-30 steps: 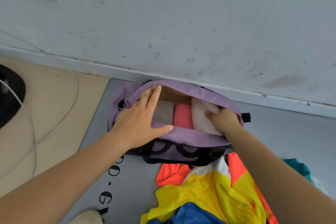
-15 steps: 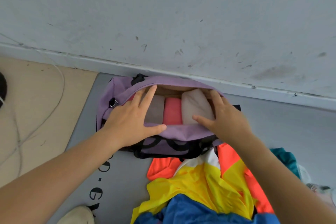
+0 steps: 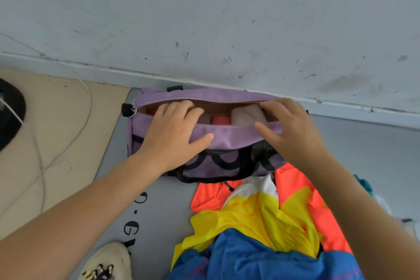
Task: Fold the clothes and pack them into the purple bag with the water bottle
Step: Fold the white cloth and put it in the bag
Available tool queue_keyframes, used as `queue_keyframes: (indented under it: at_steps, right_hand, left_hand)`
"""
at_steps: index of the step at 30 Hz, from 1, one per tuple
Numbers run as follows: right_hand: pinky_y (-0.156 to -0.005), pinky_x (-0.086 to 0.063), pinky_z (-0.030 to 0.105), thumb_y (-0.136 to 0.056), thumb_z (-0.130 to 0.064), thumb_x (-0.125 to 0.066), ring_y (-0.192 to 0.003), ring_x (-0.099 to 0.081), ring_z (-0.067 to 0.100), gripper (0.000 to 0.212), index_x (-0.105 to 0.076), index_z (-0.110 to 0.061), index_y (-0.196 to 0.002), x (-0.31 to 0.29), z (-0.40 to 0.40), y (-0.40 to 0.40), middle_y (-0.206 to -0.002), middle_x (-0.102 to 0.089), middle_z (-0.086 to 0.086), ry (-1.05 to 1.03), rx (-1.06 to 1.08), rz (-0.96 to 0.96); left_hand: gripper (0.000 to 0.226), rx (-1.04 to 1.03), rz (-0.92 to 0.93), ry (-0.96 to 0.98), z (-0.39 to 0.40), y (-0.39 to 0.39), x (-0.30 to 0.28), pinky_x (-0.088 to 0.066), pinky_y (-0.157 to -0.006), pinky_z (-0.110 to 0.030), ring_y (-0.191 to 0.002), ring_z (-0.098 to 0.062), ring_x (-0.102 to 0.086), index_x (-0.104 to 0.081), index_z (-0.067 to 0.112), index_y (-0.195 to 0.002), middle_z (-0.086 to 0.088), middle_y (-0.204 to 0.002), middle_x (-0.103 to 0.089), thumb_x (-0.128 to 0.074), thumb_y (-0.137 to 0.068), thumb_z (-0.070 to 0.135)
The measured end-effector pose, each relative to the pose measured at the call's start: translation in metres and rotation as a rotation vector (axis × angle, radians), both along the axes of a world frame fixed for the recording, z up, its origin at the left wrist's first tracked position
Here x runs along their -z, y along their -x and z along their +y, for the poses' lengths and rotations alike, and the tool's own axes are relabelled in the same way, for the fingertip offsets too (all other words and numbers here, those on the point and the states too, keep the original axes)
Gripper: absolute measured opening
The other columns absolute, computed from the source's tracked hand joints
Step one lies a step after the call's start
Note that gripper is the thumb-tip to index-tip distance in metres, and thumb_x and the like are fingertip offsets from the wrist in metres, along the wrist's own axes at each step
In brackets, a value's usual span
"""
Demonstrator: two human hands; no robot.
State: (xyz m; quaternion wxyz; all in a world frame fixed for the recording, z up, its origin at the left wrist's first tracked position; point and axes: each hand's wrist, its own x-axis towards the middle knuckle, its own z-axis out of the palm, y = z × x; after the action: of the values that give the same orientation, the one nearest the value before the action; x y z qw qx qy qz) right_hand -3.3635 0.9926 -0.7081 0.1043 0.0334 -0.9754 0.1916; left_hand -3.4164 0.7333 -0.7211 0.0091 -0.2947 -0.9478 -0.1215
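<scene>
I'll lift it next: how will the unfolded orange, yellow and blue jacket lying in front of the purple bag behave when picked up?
The orange, yellow and blue jacket looks floppy: it lies crumpled in loose folds. Its thin, slightly shiny fabric suggests it is light and perhaps slippery, so it would likely sag and unfold.

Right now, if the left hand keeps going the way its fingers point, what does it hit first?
Probably the far rim of the purple bag: the left hand has its fingers already in the opening. Depth is unclear.
</scene>
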Motion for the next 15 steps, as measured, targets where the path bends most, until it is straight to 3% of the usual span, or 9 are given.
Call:
queue_keyframes:
  at_steps: [3,5,8,11,13,15]
  right_hand:
    - [-0.075,-0.045,0.033,-0.090,-0.021,-0.059,-0.087,-0.055,0.022,0.014,-0.065,-0.009,-0.095,0.010,-0.001,-0.042,-0.094,-0.060,0.006,0.107,0.098,0.204]
    - [-0.063,-0.044,0.034,-0.090,-0.024,-0.060,-0.071,-0.055,0.016,0.012,-0.061,-0.015,-0.082,0.027,0.003,-0.073,-0.078,-0.059,-0.001,0.197,0.242,0.076]
    - [-0.060,-0.043,0.028,-0.088,-0.034,-0.067,-0.066,-0.056,0.011,0.017,-0.061,-0.019,-0.084,0.065,0.017,-0.118,-0.075,-0.064,-0.001,0.195,0.350,-0.377]
    - [-0.076,-0.041,0.035,-0.085,-0.041,-0.069,-0.092,-0.058,0.025,0.029,-0.061,-0.016,-0.096,0.096,0.026,-0.155,-0.097,-0.063,0.007,0.033,0.280,-0.732]
    - [-0.073,-0.036,0.035,-0.088,-0.039,-0.064,-0.091,-0.058,0.029,0.026,-0.048,-0.024,-0.074,0.106,0.029,-0.174,-0.087,-0.063,0.007,-0.049,0.264,-0.805]
    - [-0.063,-0.033,0.036,-0.088,-0.030,-0.066,-0.070,-0.051,0.028,0.043,-0.033,-0.024,-0.062,0.108,0.033,-0.187,-0.064,-0.051,0.002,0.117,0.292,-0.726]
  left_hand:
    - [0.032,0.162,0.163,-0.256,0.027,-0.033,-0.003,-0.043,-0.057,-0.038,-0.072,-0.028,-0.057,-0.067,0.010,-0.080,-0.007,-0.078,-0.058,-0.055,-0.084,0.039]
    - [0.032,0.208,0.046,-0.250,0.045,-0.056,0.001,-0.038,-0.048,-0.031,-0.062,-0.026,-0.059,-0.061,0.016,-0.067,-0.001,-0.066,-0.058,-0.052,-0.084,0.042]
    - [0.031,0.262,-0.274,-0.053,0.063,-0.077,0.023,-0.035,-0.057,-0.029,-0.076,-0.020,-0.063,-0.053,0.026,-0.071,0.005,-0.073,-0.058,-0.047,-0.089,0.050]
    - [0.021,0.271,-0.530,0.050,0.075,-0.089,0.047,-0.041,-0.069,-0.029,-0.092,-0.016,-0.061,-0.064,0.032,-0.086,0.008,-0.088,-0.062,-0.050,-0.089,0.047]
    - [0.021,0.277,-0.604,0.107,0.082,-0.099,0.060,-0.045,-0.076,-0.030,-0.092,-0.015,-0.058,-0.067,0.032,-0.096,0.008,-0.098,-0.062,-0.052,-0.089,0.045]
    - [0.021,0.299,-0.638,0.147,0.088,-0.109,0.069,-0.045,-0.076,-0.029,-0.086,-0.011,-0.053,-0.067,0.033,-0.100,0.010,-0.100,-0.060,-0.056,-0.087,0.046]
